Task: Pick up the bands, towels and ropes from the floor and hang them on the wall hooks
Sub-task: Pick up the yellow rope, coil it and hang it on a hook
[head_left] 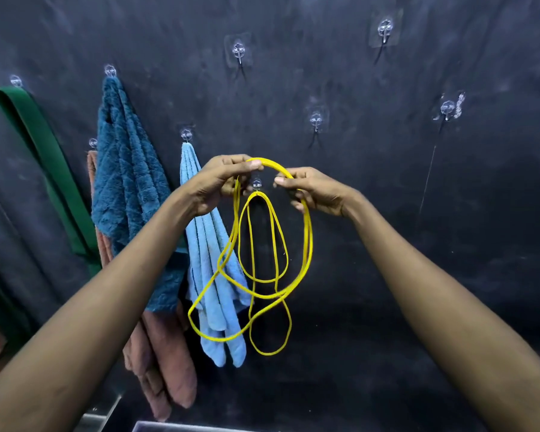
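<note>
Wall (387,244): dark and matte, filling the whole view, studded with clear stick-on hooks.
Teal towel (125,182): thick and fluffy, hung from a hook at upper left, draped over the brown towel.
Green band (41,145): wide and flat, looped over the far-left hook, slanting down towards the teal towel.
Brown towel (162,353): mostly hidden behind the teal towel, lower end hanging lowest of all the cloths.
Light blue towel (212,275): hung from its own hook, just left of the rope, partly behind the left forearm.
Yellow rope (308,238): thin, gathered into several long loops, held up against the wall at centre; top arc spanning both hands, inner loop peaking right at the hook between them, remaining loops dangling free in front of the light blue towel.
Left hand (222,182): fingers curled, thumb and fingertips pinching the rope's top arc at its left end.
Right hand (315,194): fingers curled round the strands, thumb and forefinger pinching the arc's right end.
Hook between the hands (256,184): small, clear, touching the inner loop's peak as far as visible.
Other hooks (316,119): four more at upper centre and right.
</note>
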Tool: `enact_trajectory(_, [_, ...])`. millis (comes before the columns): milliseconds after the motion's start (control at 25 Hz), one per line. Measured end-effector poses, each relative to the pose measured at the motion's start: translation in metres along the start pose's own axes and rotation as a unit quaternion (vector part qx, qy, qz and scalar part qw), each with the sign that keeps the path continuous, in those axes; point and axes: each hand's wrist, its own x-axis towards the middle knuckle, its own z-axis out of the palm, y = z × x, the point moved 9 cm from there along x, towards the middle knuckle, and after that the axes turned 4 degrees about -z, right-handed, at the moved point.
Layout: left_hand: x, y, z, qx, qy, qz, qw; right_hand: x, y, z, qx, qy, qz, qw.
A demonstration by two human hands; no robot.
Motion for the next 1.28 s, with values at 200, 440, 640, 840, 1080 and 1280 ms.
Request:
enact_trajectory(200, [0.004, 0.0, -0.013, -0.011, 0.01, 0.001, 1.0, 0.011, -0.017, 0.014, 0.037, -0.003, -0.046, 0.998])
enact_trajectory(440, [0.008, 0.005, -0.034, 0.1, 0.058, 0.021, 0.993, 0.019, -0.021, -0.004, -0.04, 0.071, -0.064, 0.995])
enact_trajectory(640, [0.009, 0.019, -0.068, 0.146, 0.184, 0.083, 0.969, 0.037, -0.036, -0.022, -0.105, 0.166, -0.117, 0.974])
enact_trajectory(840, [0.016, 0.084, -0.086, 0.262, 0.303, 0.175, 0.899, 0.076, -0.09, -0.044, -0.124, 0.24, -0.171, 0.947])
enact_trajectory(1080, [0.052, 0.156, -0.12, 0.226, 0.36, 0.229, 0.876, 0.106, -0.187, -0.059, -0.258, 0.375, -0.246, 0.856])
enact_trajectory(1280, [0.088, 0.188, -0.137, 0.262, 0.397, 0.229, 0.849, 0.134, -0.222, -0.07, -0.354, 0.408, -0.222, 0.812])
